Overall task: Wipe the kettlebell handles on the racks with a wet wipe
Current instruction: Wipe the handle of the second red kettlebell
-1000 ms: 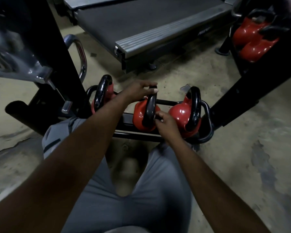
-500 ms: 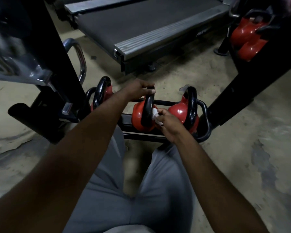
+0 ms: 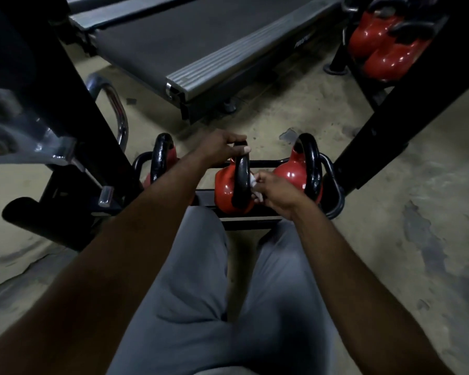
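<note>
Left hand (image 3: pixel 222 148) grips the middle handle (image 3: pixel 241 182) top, right hand (image 3: pixel 278 192) pinches the wipe (image 3: pixel 253 182) mid-frame; kettlebell could tip if yanked.

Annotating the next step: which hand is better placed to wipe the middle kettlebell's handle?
Right. The right hand holds the wet wipe against the side of the middle kettlebell's handle. The left hand grips the handle's top and has no wipe.

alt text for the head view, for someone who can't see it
A person's left hand grips the top of the middle kettlebell's black handle on a low rack while the right hand holds a white wet wipe against its side.
</note>
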`<state>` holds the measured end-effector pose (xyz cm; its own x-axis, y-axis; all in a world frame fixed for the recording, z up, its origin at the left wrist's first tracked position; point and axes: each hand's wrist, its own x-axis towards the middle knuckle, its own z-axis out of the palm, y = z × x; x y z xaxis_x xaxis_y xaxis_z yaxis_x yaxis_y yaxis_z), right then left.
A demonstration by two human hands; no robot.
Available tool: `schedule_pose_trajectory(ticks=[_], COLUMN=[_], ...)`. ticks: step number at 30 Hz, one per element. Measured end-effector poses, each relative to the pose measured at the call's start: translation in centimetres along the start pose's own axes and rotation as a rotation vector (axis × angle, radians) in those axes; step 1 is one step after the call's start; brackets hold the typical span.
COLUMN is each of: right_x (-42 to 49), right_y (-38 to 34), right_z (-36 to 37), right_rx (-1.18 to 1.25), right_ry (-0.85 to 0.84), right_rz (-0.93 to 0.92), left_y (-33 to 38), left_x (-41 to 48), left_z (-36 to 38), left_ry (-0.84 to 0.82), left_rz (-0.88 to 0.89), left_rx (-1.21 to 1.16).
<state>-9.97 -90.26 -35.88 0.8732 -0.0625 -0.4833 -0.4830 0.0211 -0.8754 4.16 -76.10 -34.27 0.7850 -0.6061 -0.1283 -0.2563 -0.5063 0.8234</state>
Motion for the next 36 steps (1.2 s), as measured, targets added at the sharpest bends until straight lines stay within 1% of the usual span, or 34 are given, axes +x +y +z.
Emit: schedule_pose_trajectory(ticks=[2, 5, 6, 8, 9, 10, 13, 14, 17, 18, 20, 22, 25, 28, 31, 32, 33, 34, 36], right_x=[-1.4, -2.7, -3.0, -3.2, -3.0, -2.5, -0.7, -0.4, -0.7, -0.7, 0.3, 1.5, 2.0, 2.9, 3.4, 2.9, 2.2, 1.2, -1.1], right_y=[1.2, 2.5, 2.6, 2.5, 2.0, 1.4, -1.9, -2.9, -3.3, -3.0, -2.9, -3.4, -3.5, -3.6, -3.3, -3.2, -3.1, -3.0, -2.5], right_z=[0.2, 1.5, 2.2, 3.7, 4.3, 4.9, 6.6, 7.4, 10.3, 11.2, 12.2, 12.9, 13.9, 14.3, 14.2, 13.9, 13.4, 12.6, 10.3], right_rx=[-0.102, -0.407, -0.504, -0.755, -0.924, -1.094, -1.58, -1.738, -2.184, -2.28, -2.374, -2.397, -2.43, -2.463, -2.63, -2.612, -2.565, -2.493, -2.251], right_ry=[0.111, 0.404, 0.461, 0.505, 0.504, 0.496, 0.552, 0.509, 0.228, 0.199, 0.232, 0.272, 0.152, 0.036, -0.137, -0.141, -0.136, -0.119, -0.052], right_rz=[-0.143, -0.413, -0.514, -0.702, -0.745, -0.753, -0.748, -0.721, -0.392, -0.284, -0.092, 0.01, 0.188, 0.243, 0.183, 0.125, 0.01, -0.157, -0.495], left_y=[0.0, 0.0, 0.0, 0.1, 0.0, 0.0, 0.4, 0.6, 1.1, 1.1, 0.8, 0.6, 0.6, 0.8, 1.0, 1.1, 1.1, 1.1, 1.0], left_x=[0.3, 0.9, 1.2, 1.6, 1.8, 2.0, 2.5, 2.6, 2.6, 2.6, 2.6, 2.6, 2.6, 2.8, 2.9, 2.9, 2.9, 2.9, 2.7], left_z=[-0.4, -1.3, -1.6, -2.0, -2.1, -2.3, -3.0, -3.2, -3.5, -3.6, -3.7, -3.9, -3.9, -4.1, -4.1, -4.1, -4.0, -4.0, -3.8], left_ry=[-0.01, -0.046, -0.063, -0.095, -0.106, -0.113, -0.172, -0.195, -0.24, -0.243, -0.228, -0.222, -0.228, -0.233, -0.246, -0.245, -0.245, -0.242, -0.225], left_rz=[0.023, 0.046, 0.054, 0.073, 0.084, 0.094, 0.116, 0.126, 0.153, 0.158, 0.168, 0.175, 0.179, 0.177, 0.159, 0.157, 0.157, 0.157, 0.153], left_rx=[0.027, 0.046, 0.069, 0.118, 0.129, 0.132, 0.175, 0.217, 0.356, 0.378, 0.372, 0.339, 0.33, 0.341, 0.34, 0.344, 0.345, 0.339, 0.326])
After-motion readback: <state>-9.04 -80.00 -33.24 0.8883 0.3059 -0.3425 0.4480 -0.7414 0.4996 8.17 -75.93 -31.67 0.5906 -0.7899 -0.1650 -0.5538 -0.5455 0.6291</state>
